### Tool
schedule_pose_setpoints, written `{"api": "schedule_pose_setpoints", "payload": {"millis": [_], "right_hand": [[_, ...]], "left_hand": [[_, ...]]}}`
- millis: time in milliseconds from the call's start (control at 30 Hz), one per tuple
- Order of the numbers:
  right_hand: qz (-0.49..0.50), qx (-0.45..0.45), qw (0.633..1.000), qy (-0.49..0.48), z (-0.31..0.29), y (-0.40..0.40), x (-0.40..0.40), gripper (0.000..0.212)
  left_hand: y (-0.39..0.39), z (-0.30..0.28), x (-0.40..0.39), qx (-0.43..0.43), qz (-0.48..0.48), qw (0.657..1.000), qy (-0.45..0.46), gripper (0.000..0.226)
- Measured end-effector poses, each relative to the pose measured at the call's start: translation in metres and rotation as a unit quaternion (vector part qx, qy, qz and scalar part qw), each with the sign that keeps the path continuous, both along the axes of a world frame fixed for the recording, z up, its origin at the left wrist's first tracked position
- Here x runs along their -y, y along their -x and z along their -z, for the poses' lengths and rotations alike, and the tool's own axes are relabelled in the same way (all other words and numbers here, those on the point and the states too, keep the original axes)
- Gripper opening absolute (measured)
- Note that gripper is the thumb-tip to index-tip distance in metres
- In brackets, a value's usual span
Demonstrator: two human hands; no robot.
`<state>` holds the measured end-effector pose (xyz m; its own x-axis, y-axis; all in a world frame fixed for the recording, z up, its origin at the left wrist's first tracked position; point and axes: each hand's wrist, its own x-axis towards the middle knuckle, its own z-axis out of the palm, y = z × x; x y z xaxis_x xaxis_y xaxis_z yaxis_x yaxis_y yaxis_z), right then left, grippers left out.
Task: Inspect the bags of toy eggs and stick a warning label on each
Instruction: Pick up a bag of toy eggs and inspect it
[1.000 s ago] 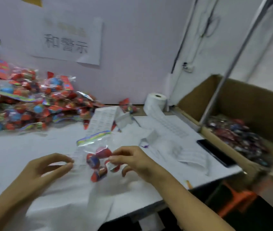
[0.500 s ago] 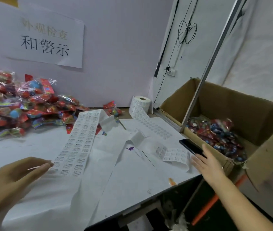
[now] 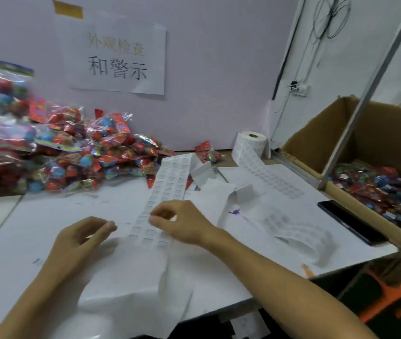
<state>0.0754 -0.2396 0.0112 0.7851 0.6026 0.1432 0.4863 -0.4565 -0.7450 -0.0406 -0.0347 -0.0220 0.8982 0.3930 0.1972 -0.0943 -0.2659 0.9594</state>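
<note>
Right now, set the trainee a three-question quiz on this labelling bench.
1. True or false: the black flat phone lies inside the brown cardboard box.
2. Which hand is over the white strip of peel-off labels? A) left hand B) right hand
3. Fill in: the white label roll stands to the ___ of the heap of clear bags of red and blue toy eggs.

Key: 1 false, it lies on the white table; 2 B; 3 right.
</note>
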Motion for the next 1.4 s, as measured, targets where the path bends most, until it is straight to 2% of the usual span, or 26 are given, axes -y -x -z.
{"api": "schedule_pose_setpoints", "payload": {"millis": [67, 167, 233, 400, 533, 633, 700, 767, 800, 867, 900, 933, 1000, 1067, 1167, 1233, 1333, 1400], "right_hand": [[-0.051, 0.019, 0.998, 0.025, 0.001, 0.004, -0.042, 0.019], [-0.098, 0.043, 0.991, 0.074, 0.011, 0.010, -0.088, 0.021], [-0.094, 0.061, 0.991, 0.072, 0.022, 0.013, -0.102, 0.022], [-0.108, 0.091, 0.990, 0.019, 0.042, 0.015, -0.100, 0.014], [-0.103, 0.106, 0.989, -0.004, 0.042, 0.010, -0.098, 0.020], [-0.099, 0.092, 0.991, -0.017, 0.043, 0.011, -0.097, 0.020], [-0.102, 0.090, 0.990, -0.019, 0.044, 0.009, -0.096, 0.018], [-0.104, 0.079, 0.991, -0.024, 0.046, 0.008, -0.095, 0.017], [-0.102, 0.070, 0.992, -0.030, 0.046, 0.007, -0.094, 0.016], [-0.094, 0.049, 0.994, -0.040, 0.046, 0.006, -0.095, 0.015], [-0.091, 0.039, 0.994, -0.044, 0.046, 0.007, -0.095, 0.014], [-0.087, 0.029, 0.995, -0.045, 0.046, 0.007, -0.095, 0.014], [-0.080, 0.009, 0.996, -0.049, 0.045, 0.006, -0.095, 0.014], [-0.074, -0.013, 0.996, -0.057, 0.045, 0.005, -0.095, 0.013], [-0.071, -0.031, 0.995, -0.063, 0.044, 0.005, -0.093, 0.013], [-0.074, -0.041, 0.995, -0.060, 0.043, 0.006, -0.092, 0.013], [-0.076, -0.049, 0.994, -0.060, 0.042, 0.004, -0.090, 0.015], [-0.072, -0.068, 0.992, -0.077, 0.041, 0.003, -0.089, 0.027]], "left_hand": [[-0.005, 0.001, -0.003, 0.007, -0.036, 0.999, -0.027, 0.006], [-0.011, 0.013, -0.014, -0.014, -0.092, 0.993, -0.067, 0.021], [-0.011, 0.016, -0.018, -0.028, -0.124, 0.988, -0.087, 0.019], [-0.008, 0.010, -0.016, -0.021, -0.138, 0.982, -0.131, 0.011], [-0.005, 0.001, -0.019, -0.030, -0.163, 0.978, -0.124, 0.008], [0.004, -0.011, -0.040, -0.060, -0.204, 0.970, -0.115, 0.008], [0.018, -0.019, -0.064, -0.102, -0.241, 0.956, -0.132, 0.016], [0.043, -0.023, -0.094, -0.153, -0.309, 0.919, -0.189, 0.029], [0.060, -0.023, -0.110, -0.190, -0.355, 0.886, -0.229, 0.037], [0.102, -0.020, -0.138, -0.283, -0.455, 0.793, -0.291, 0.059], [0.123, -0.017, -0.149, -0.329, -0.490, 0.751, -0.297, 0.071], [0.143, -0.014, -0.158, -0.372, -0.508, 0.723, -0.286, 0.080], [0.168, -0.008, -0.168, -0.433, -0.505, 0.705, -0.245, 0.085], [0.172, -0.003, -0.169, -0.445, -0.487, 0.709, -0.249, 0.071], [0.152, 0.002, -0.160, -0.358, -0.451, 0.735, -0.357, 0.043], [0.126, -0.001, -0.146, -0.305, -0.389, 0.781, -0.382, 0.036], [0.077, -0.013, -0.118, -0.254, -0.280, 0.848, -0.371, 0.027], [0.046, -0.026, -0.098, -0.203, -0.207, 0.905, -0.312, 0.023]]}}
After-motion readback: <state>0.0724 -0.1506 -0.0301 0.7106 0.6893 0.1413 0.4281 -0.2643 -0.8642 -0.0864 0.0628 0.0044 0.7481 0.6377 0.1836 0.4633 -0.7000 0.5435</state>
